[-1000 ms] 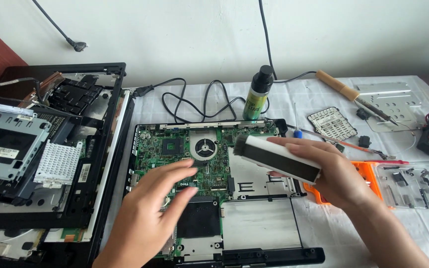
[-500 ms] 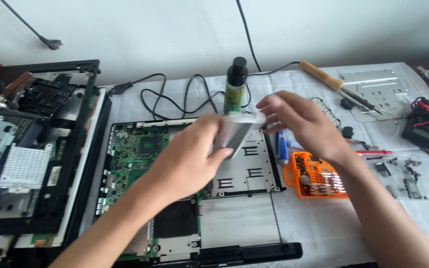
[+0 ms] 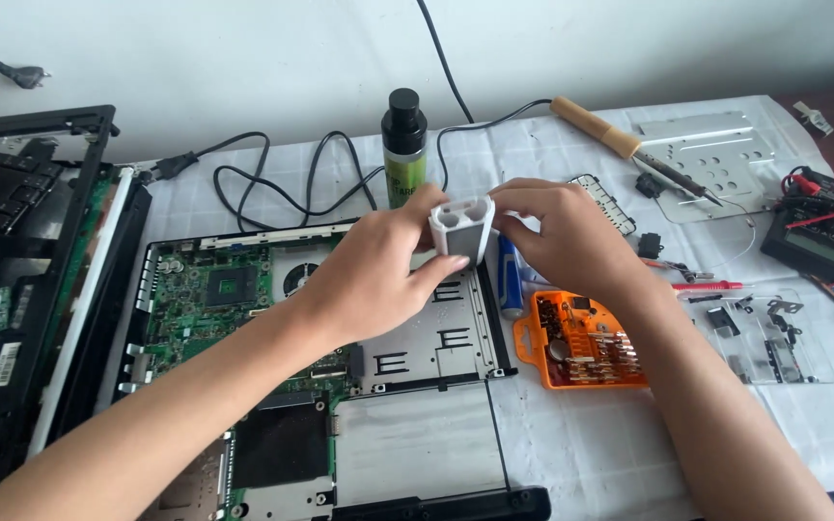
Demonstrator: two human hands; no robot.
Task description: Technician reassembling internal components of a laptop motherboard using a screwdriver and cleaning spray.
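Both my hands hold a white plastic battery casing (image 3: pixel 462 228) end-on above an opened laptop base (image 3: pixel 340 367). Its open end shows two round hollows. My left hand (image 3: pixel 378 270) wraps the casing's left side from below. My right hand (image 3: pixel 562 232) pinches its right side with the fingertips. The green motherboard (image 3: pixel 214 299) with a small fan lies under my left forearm.
A black-capped green spray can (image 3: pixel 404 145) stands behind the casing. An orange screwdriver bit case (image 3: pixel 581 342) and a blue pen-like tool (image 3: pixel 511 280) lie to the right. A soldering iron (image 3: pixel 620 140), metal plate (image 3: pixel 707 159) and multimeter (image 3: pixel 818 241) sit at the far right. Dismantled laptop parts (image 3: pixel 21 289) fill the left.
The casing, first held lengthwise in my right hand alone, has been turned end-on and is now held by both hands. The view has shifted left and closer.
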